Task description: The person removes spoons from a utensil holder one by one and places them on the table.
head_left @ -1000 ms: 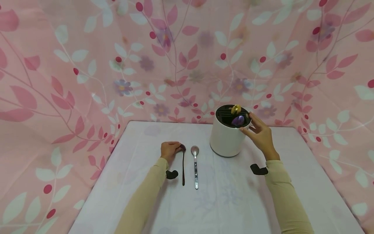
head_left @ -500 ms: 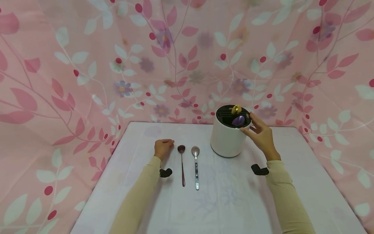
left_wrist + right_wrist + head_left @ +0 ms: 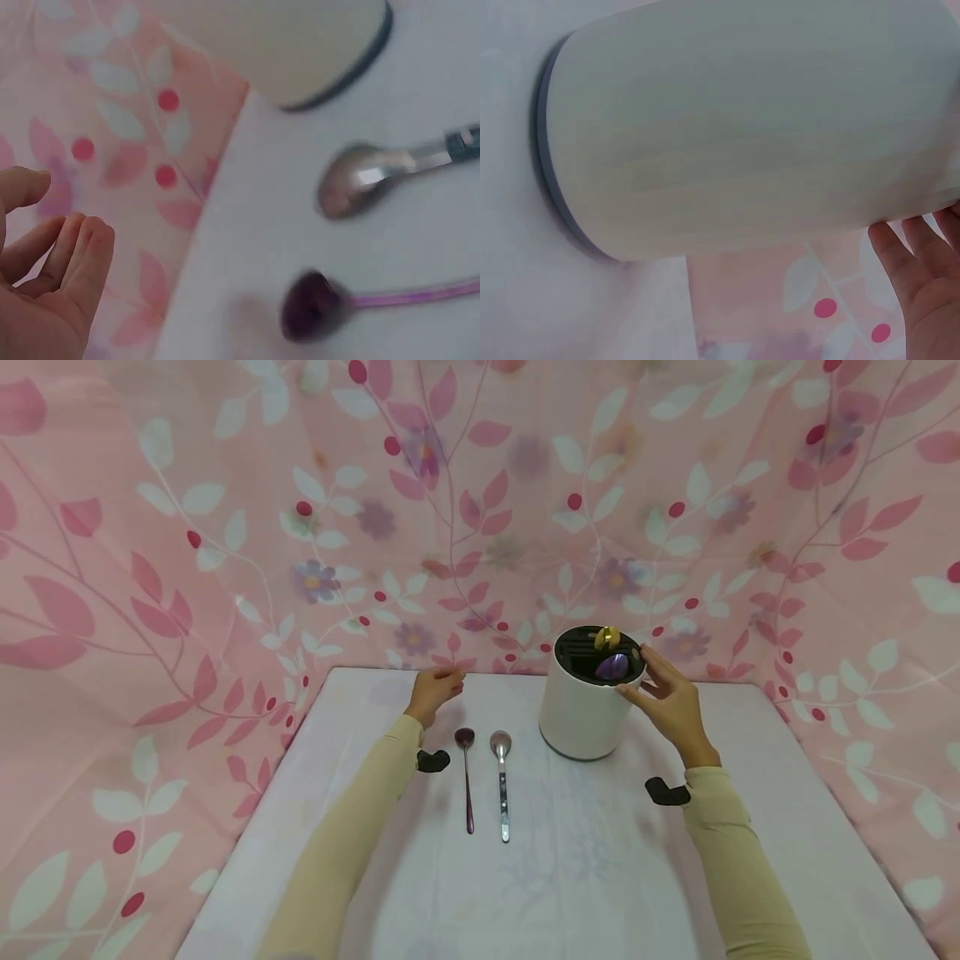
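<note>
The right hand (image 3: 670, 703) rests with relaxed fingers against the rim of the white holder (image 3: 581, 714) (two spoon bowls poke out of its slotted top); the holder stands on the bench (image 3: 585, 877). The left hand (image 3: 432, 690) hovers released, holding nothing, beyond the dark spoon (image 3: 467, 777); the steel spoon (image 3: 501, 781) lies between that spoon and the holder.

White holder (image 3: 581, 714): smooth matt body, apparently plastic or ceramic, with a darker grey band at its base and a black slotted plastic-looking insert on top. In the insert, a glossy purple spoon bowl (image 3: 612, 667) and a shiny gold-coloured piece (image 3: 606, 638). Left of the holder, a polished metal spoon (image 3: 501, 782) with a mirror-bright bowl; further left, a dark purple spoon (image 3: 466, 775) with a glossy, metallic sheen. Beneath the holder, a table cover (image 3: 570, 877) of smooth, faintly patterned pale cloth. Behind it, a thin matt printed fabric backdrop (image 3: 225, 527), softly creased.
</note>
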`<state>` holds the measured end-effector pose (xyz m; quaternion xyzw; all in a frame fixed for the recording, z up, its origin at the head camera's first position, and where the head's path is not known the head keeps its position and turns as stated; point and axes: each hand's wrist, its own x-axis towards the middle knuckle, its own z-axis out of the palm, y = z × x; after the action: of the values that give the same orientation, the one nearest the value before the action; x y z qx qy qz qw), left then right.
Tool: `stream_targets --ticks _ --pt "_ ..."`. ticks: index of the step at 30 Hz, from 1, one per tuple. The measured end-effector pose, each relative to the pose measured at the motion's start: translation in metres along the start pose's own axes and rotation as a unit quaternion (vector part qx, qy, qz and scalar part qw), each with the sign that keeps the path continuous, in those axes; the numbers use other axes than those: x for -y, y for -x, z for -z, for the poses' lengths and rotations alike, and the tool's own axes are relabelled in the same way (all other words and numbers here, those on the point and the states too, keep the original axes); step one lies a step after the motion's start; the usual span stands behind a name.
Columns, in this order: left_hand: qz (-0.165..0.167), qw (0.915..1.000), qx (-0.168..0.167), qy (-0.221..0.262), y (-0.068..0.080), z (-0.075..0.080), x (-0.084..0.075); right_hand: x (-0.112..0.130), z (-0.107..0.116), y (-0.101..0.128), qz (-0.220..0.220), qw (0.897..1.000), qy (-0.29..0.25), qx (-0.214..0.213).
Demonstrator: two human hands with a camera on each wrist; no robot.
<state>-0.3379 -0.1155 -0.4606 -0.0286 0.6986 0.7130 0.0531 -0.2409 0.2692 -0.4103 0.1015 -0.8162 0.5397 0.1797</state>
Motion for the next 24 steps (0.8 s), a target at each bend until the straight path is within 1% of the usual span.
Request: stream_targets --ticks 3,7,9,12,14,17,19,22,24 --pt "-0.026 0.9994 0.023 0.004 -0.001 -0.02 -0.021 0.001 0.0 0.0 -0.002 1.0 -0.003 0.003" --pt "-0.074 0.9946 0.073 0.005 0.006 -0.054 -0.051 0.001 0.0 0.001 -0.003 1.0 -0.005 0.003" --pt "-0.094 0.9898 0.108 0.001 0.012 -0.072 -0.065 0.001 0.0 0.001 -0.002 1.0 -0.004 0.002" --pt "-0.114 0.979 0.167 -0.028 0.024 -0.1 -0.082 0.001 0.0 0.001 -0.001 1.0 -0.007 0.003" --pt "-0.127 0.9688 0.2 -0.073 0.032 -0.117 -0.091 0.001 0.001 0.001 0.0 1.0 -0.008 0.004" --pt "-0.159 0.9479 0.23 -0.153 0.042 -0.141 -0.1 0.002 0.001 0.001 0.001 1.0 -0.009 0.006" --pt "-0.181 0.9322 0.235 -0.208 0.046 -0.155 -0.102 0.002 0.001 0.001 0.001 1.0 -0.007 0.007" --pt "-0.203 0.9096 0.243 -0.269 0.05 -0.169 -0.102 0.002 0.002 0.002 0.0 1.0 0.0 0.011" --pt "-0.21 0.9003 0.239 -0.297 0.051 -0.175 -0.102 0.002 0.002 0.002 -0.002 1.0 0.002 0.013"
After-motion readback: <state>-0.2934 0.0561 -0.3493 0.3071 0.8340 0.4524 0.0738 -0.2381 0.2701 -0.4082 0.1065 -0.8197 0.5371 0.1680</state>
